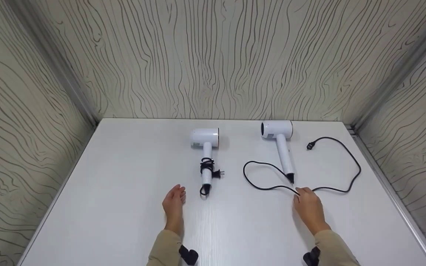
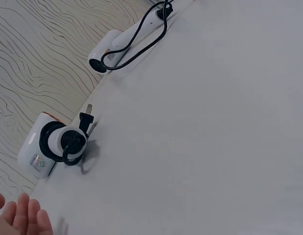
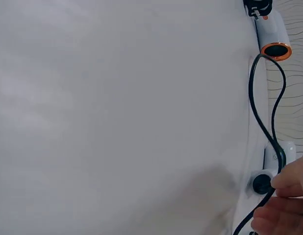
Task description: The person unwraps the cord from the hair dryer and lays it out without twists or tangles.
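Observation:
Two white hair dryers lie on the white table. The left hair dryer [image 1: 204, 137] has its black cord [image 1: 206, 164] wound round the handle, with the plug [image 1: 218, 173] sticking out to the right. From the right hair dryer [image 1: 283, 151], a loose black cord [image 1: 259, 188] loops left, then runs right to its plug [image 1: 311, 145]. My right hand [image 1: 309, 208] pinches this cord below the handle; in the right wrist view the cord [image 3: 262, 122] passes between thumb and fingers. My left hand [image 1: 174, 207], fingers relaxed, holds nothing left of the wound dryer's lower end.
Wood-grain patterned panels [image 1: 205, 62] enclose the table [image 1: 124, 166] at the back and both sides. Grey metal posts [image 1: 57, 66] stand at the corners. The right cord's far part curves near the table's right edge.

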The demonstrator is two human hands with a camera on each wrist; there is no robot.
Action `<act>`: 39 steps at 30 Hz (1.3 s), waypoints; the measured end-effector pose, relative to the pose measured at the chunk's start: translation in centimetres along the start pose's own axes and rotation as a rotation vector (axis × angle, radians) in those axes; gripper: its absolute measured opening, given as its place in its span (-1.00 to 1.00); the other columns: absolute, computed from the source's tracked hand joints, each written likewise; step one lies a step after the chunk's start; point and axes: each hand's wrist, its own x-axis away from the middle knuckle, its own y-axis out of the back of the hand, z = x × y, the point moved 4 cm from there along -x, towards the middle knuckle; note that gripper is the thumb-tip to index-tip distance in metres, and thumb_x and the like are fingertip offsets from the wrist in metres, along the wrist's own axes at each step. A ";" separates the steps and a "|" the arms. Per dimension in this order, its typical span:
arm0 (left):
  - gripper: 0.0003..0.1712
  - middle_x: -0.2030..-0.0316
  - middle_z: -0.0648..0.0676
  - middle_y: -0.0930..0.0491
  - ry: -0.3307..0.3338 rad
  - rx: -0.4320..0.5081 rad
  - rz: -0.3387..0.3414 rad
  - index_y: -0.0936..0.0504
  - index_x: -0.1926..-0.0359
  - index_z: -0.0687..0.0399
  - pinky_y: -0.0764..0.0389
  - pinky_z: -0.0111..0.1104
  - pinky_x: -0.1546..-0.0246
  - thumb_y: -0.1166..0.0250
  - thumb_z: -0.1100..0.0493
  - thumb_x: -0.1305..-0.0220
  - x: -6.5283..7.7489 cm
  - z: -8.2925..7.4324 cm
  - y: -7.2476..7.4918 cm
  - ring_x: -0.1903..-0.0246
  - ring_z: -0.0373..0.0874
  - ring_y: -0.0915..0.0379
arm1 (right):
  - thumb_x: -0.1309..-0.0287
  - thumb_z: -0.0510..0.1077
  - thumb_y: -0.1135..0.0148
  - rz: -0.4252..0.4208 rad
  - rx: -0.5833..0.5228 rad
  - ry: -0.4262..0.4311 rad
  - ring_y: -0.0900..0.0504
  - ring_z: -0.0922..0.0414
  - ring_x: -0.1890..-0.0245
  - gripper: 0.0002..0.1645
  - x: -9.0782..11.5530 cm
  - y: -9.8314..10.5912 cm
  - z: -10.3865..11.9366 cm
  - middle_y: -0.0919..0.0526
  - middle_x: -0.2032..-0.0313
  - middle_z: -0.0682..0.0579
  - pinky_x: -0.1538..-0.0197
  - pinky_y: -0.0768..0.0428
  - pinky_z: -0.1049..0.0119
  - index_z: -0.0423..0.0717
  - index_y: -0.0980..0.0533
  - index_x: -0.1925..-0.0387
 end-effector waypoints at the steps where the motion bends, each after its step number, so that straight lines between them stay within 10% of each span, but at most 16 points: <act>1: -0.59 0.03 0.32 -0.63 -0.001 0.008 -0.009 -0.46 -0.14 0.43 -0.65 -0.49 0.12 0.00 0.21 -0.42 0.0 0.1 0.2 0.20 -0.25 -0.59 | 0.07 -0.47 -0.27 -0.019 0.000 0.008 -0.66 -0.27 0.32 -0.78 -0.1 0.1 0.3 -0.64 0.35 -0.36 0.23 -0.66 -0.07 -0.51 -0.60 0.28; 12: -0.57 -0.09 0.26 -0.56 0.032 0.049 -0.048 -0.42 -0.21 0.29 -0.55 -0.27 -0.23 0.09 0.13 -0.49 -0.9 0.7 1.9 -0.02 -0.10 -0.55 | 0.12 -0.47 -0.34 -0.080 -0.068 0.089 -0.69 -0.19 0.33 -0.77 -1.7 -0.6 5.6 -0.65 0.37 -0.28 0.25 -0.69 0.02 -0.44 -0.61 0.31; 39: -0.59 0.21 0.08 -0.56 0.017 0.049 -0.085 -0.47 -0.15 0.25 -0.58 -0.66 0.23 0.06 0.11 -0.47 -1.8 1.8 3.2 0.23 -0.21 -0.52 | 0.00 -0.17 -0.41 0.027 -0.154 0.160 -0.69 -0.01 0.32 -0.74 -3.7 -8.4 17.8 -0.68 0.38 -0.13 0.19 -0.70 0.19 -0.30 -0.65 0.30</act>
